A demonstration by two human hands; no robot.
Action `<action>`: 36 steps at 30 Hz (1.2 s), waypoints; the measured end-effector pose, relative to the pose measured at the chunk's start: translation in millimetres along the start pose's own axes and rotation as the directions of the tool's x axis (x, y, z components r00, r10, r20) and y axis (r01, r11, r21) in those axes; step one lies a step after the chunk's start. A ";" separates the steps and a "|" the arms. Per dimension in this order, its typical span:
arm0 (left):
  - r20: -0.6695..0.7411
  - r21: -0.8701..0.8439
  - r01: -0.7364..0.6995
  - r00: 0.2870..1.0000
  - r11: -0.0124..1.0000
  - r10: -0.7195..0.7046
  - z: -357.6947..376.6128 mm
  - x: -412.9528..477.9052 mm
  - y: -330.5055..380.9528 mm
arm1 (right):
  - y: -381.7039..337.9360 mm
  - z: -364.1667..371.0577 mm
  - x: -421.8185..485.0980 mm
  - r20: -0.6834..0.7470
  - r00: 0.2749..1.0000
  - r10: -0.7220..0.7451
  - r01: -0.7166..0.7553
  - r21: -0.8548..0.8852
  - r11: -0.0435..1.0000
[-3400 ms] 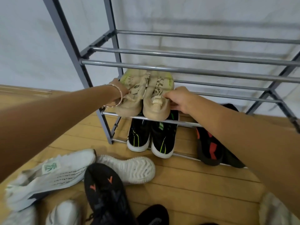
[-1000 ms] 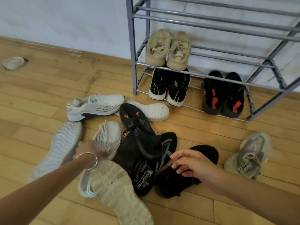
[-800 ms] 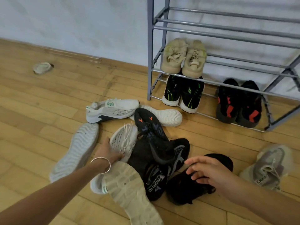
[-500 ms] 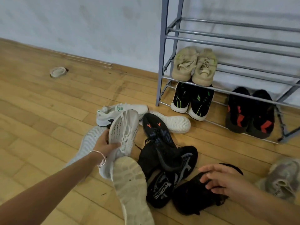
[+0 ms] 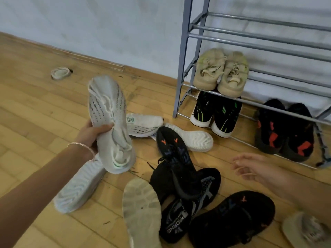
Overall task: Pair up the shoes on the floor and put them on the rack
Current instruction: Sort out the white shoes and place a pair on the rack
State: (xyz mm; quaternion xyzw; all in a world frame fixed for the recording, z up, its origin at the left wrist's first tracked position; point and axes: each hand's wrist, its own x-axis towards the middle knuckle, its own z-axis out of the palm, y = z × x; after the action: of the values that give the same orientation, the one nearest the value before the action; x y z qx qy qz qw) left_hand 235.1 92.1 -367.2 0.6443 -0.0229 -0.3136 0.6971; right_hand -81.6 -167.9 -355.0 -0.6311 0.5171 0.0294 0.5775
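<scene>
At nine o'clock the left hand point(image 5: 89, 134) grips a white shoe point(image 5: 109, 126) by its side, lifted off the wood floor point(image 5: 35, 111) with its toe tipped up. Toward four o'clock the right hand point(image 5: 250, 169) hovers slack and holds nothing, over a black shoe point(image 5: 231, 217) in the heap. Up at one o'clock the rack point(image 5: 180, 68) holds a tan pair point(image 5: 220, 72) above two black pairs

Loose shoes point(image 5: 186, 178) lie heaped on the floor point(image 5: 35, 108) before the rack point(image 5: 184, 56); three pairs sit on its lower shelves.
</scene>
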 end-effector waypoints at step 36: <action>0.009 0.137 0.197 0.980 0.971 -0.200 48.1 35.6 -33.0 | -34.2 65.9 172.6 0.135 0.872 -0.470 0.395 -0.760 0.516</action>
State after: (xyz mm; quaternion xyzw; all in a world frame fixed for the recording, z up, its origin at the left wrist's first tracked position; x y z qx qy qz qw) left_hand 229.3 33.9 -402.5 0.6855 0.0122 -0.3868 0.6167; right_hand 58.8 -231.6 -462.4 -0.9238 0.3055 0.0735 0.2189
